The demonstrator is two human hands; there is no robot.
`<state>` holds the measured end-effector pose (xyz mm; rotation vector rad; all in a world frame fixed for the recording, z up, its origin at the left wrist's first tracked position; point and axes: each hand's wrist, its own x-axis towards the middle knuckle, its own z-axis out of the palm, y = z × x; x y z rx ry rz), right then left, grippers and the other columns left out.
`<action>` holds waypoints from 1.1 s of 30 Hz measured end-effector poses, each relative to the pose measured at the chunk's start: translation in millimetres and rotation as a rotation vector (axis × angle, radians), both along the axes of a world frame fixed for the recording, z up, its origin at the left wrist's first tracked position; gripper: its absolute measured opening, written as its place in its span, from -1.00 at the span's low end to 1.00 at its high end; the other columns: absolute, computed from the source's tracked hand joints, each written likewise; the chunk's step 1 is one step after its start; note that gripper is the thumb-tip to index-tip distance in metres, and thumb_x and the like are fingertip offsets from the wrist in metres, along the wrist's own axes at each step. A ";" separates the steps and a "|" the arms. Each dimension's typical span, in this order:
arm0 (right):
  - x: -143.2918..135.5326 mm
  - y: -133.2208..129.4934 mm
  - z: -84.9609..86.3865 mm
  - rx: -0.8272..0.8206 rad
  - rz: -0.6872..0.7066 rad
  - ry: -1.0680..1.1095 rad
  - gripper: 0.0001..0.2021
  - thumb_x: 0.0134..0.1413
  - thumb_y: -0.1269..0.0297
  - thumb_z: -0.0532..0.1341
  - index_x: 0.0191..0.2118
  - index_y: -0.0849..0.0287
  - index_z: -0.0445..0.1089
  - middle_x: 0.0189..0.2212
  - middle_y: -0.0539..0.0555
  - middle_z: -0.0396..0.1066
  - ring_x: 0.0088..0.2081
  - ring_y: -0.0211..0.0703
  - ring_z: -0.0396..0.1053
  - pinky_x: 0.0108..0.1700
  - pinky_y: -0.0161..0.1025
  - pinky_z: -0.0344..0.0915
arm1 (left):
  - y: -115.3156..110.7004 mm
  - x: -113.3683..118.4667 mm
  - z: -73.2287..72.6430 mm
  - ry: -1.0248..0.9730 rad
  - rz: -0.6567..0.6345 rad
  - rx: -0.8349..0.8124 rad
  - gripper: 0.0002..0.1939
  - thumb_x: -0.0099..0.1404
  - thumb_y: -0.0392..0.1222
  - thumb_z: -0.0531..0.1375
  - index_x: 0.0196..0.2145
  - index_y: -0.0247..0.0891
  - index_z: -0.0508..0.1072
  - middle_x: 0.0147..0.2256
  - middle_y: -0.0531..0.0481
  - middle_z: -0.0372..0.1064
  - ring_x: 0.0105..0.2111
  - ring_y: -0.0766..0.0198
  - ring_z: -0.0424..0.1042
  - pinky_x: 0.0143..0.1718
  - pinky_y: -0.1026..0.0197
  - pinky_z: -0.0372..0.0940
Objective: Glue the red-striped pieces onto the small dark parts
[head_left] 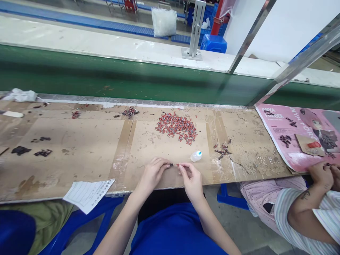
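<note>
My left hand [156,171] pinches a small dark piece [171,164] between thumb and fingertips, just above the cardboard-covered table [87,138]. Close to its right, my right hand [190,174] has thumb and finger closed on a small red piece [177,165]. A narrow gap shows between the two pieces. Beyond my hands lies a large spread pile of small red and dark pieces [176,127]. A small translucent bottle with a blue tip [196,156] lies beside my right hand. Several dark pieces [223,150] form a small cluster to the right.
A paper sheet [89,194] overhangs the front edge at left. Small dark clumps [42,152] lie farther left. A green wall [119,78] borders the table's back. At right, a person's hands [322,175] are near a pink poster [281,156].
</note>
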<state>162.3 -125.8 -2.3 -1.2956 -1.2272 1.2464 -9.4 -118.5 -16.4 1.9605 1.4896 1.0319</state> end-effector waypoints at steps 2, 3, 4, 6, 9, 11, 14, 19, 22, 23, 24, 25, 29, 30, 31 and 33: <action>2.3 0.6 4.2 0.072 0.021 -0.051 -0.83 0.13 0.20 0.27 -0.27 0.16 0.55 -0.29 0.13 0.61 -0.25 -0.07 0.58 -0.16 -0.18 0.54 | -4.2 2.2 9.2 -0.077 0.014 -0.056 -0.78 0.39 -0.16 0.11 -0.28 -0.20 0.54 -0.32 -0.04 0.58 -0.30 0.20 0.55 -0.22 0.18 0.45; 3.3 0.8 6.8 0.096 0.025 -0.068 -0.85 0.12 0.22 0.28 -0.28 0.16 0.56 -0.30 0.13 0.62 -0.26 -0.07 0.58 -0.17 -0.18 0.54 | -6.3 3.5 13.6 -0.108 0.026 -0.074 -0.79 0.39 -0.16 0.12 -0.27 -0.20 0.55 -0.31 -0.04 0.59 -0.30 0.20 0.56 -0.22 0.19 0.46; 4.1 0.9 9.5 0.110 0.027 -0.077 -0.86 0.11 0.24 0.29 -0.28 0.16 0.57 -0.31 0.13 0.62 -0.29 -0.07 0.59 -0.18 -0.18 0.55 | -8.2 4.7 17.7 -0.133 0.036 -0.086 -0.80 0.38 -0.16 0.13 -0.27 -0.20 0.55 -0.30 -0.04 0.59 -0.30 0.20 0.57 -0.21 0.19 0.46; 5.1 1.1 14.8 0.129 0.028 -0.078 -0.88 0.09 0.28 0.30 -0.30 0.16 0.59 -0.33 0.12 0.63 -0.33 -0.07 0.59 -0.22 -0.17 0.56 | -10.9 7.0 24.5 -0.173 0.046 -0.093 -0.81 0.36 -0.16 0.14 -0.28 -0.20 0.56 -0.30 -0.04 0.60 -0.29 0.19 0.58 -0.20 0.19 0.47; 6.4 1.8 21.8 0.209 0.050 -0.090 -0.89 0.08 0.35 0.30 -0.32 0.12 0.60 -0.35 0.10 0.63 -0.33 -0.07 0.59 -0.24 -0.18 0.57 | -12.4 9.1 30.1 -0.207 0.056 -0.084 -0.82 0.35 -0.17 0.16 -0.27 -0.21 0.57 -0.30 -0.05 0.60 -0.28 0.18 0.58 -0.19 0.19 0.47; 8.2 2.8 25.3 0.301 0.079 -0.131 -0.87 0.09 0.39 0.28 -0.32 0.10 0.61 -0.36 0.09 0.62 -0.33 -0.08 0.58 -0.25 -0.18 0.57 | -12.7 9.6 31.5 -0.215 0.053 -0.082 -0.81 0.35 -0.16 0.16 -0.27 -0.21 0.58 -0.29 -0.06 0.60 -0.28 0.18 0.58 -0.19 0.18 0.47; 12.3 5.0 28.1 0.432 0.163 -0.232 -0.83 0.14 0.40 0.25 -0.27 0.07 0.61 -0.35 0.09 0.61 -0.31 -0.09 0.58 -0.22 -0.17 0.56 | -13.6 9.6 33.2 -0.218 0.032 -0.082 -0.81 0.36 -0.17 0.15 -0.26 -0.21 0.58 -0.29 -0.06 0.60 -0.28 0.19 0.58 -0.20 0.19 0.47; 21.2 8.3 26.5 0.634 0.286 -0.427 -0.77 0.25 0.39 0.16 -0.15 0.08 0.58 -0.29 0.12 0.60 -0.26 -0.11 0.56 -0.17 -0.19 0.54 | -15.6 9.8 39.1 -0.230 -0.004 -0.098 -0.80 0.38 -0.20 0.12 -0.25 -0.21 0.57 -0.30 -0.06 0.59 -0.28 0.21 0.57 -0.21 0.22 0.46; 26.4 9.2 25.0 0.717 0.338 -0.528 -0.74 0.30 0.38 0.11 -0.09 0.08 0.56 -0.28 0.13 0.58 -0.26 -0.11 0.54 -0.18 -0.18 0.54 | -16.1 9.6 41.8 -0.239 -0.020 -0.132 -0.80 0.37 -0.20 0.12 -0.26 -0.21 0.56 -0.31 -0.05 0.58 -0.28 0.22 0.56 -0.21 0.23 0.45; 27.8 9.2 25.1 0.735 0.352 -0.557 -0.73 0.31 0.38 0.10 -0.08 0.07 0.55 -0.27 0.13 0.58 -0.26 -0.11 0.54 -0.18 -0.18 0.54 | -16.2 9.6 42.4 -0.247 -0.025 -0.149 -0.80 0.37 -0.20 0.12 -0.27 -0.21 0.56 -0.30 -0.04 0.59 -0.28 0.22 0.56 -0.20 0.23 0.45; 28.9 9.2 25.4 0.748 0.363 -0.584 -0.72 0.31 0.38 0.09 -0.07 0.07 0.54 -0.27 0.13 0.57 -0.25 -0.11 0.53 -0.18 -0.18 0.53 | -16.2 9.6 42.7 -0.257 -0.030 -0.170 -0.80 0.36 -0.19 0.13 -0.27 -0.21 0.56 -0.30 -0.04 0.59 -0.27 0.21 0.57 -0.20 0.23 0.46; 29.8 9.0 26.1 0.758 0.372 -0.606 -0.71 0.31 0.39 0.08 -0.06 0.08 0.54 -0.26 0.14 0.57 -0.25 -0.11 0.53 -0.18 -0.18 0.53 | -16.3 9.8 43.0 -0.272 -0.035 -0.195 -0.81 0.35 -0.18 0.13 -0.27 -0.21 0.56 -0.30 -0.04 0.59 -0.27 0.21 0.57 -0.20 0.23 0.46; 31.4 8.2 30.5 0.767 0.394 -0.612 -0.71 0.30 0.43 0.09 -0.03 0.08 0.52 -0.25 0.16 0.56 -0.23 -0.08 0.52 -0.18 -0.17 0.52 | -16.7 12.5 43.5 -0.342 -0.039 -0.296 -0.80 0.32 -0.11 0.16 -0.28 -0.21 0.56 -0.32 -0.03 0.59 -0.28 0.18 0.57 -0.17 0.19 0.46; 31.5 8.1 31.4 0.774 0.396 -0.600 -0.71 0.30 0.44 0.08 -0.03 0.09 0.52 -0.26 0.17 0.56 -0.24 -0.07 0.52 -0.19 -0.16 0.52 | -16.8 13.6 43.5 -0.361 -0.031 -0.310 -0.80 0.31 -0.10 0.17 -0.29 -0.21 0.56 -0.32 -0.03 0.59 -0.28 0.18 0.57 -0.16 0.19 0.47; 31.7 8.1 32.1 0.787 0.397 -0.593 -0.71 0.30 0.45 0.08 -0.04 0.10 0.51 -0.27 0.18 0.56 -0.24 -0.06 0.52 -0.20 -0.16 0.52 | -16.9 14.9 43.6 -0.377 -0.023 -0.321 -0.80 0.30 -0.09 0.18 -0.29 -0.22 0.56 -0.32 -0.03 0.59 -0.29 0.18 0.57 -0.16 0.18 0.47; 32.3 8.4 32.4 0.815 0.401 -0.591 -0.71 0.29 0.46 0.08 -0.05 0.12 0.52 -0.28 0.20 0.55 -0.25 -0.06 0.52 -0.22 -0.16 0.52 | -17.1 17.5 43.8 -0.402 -0.011 -0.337 -0.81 0.28 -0.09 0.19 -0.32 -0.23 0.55 -0.34 -0.04 0.59 -0.30 0.19 0.57 -0.17 0.17 0.46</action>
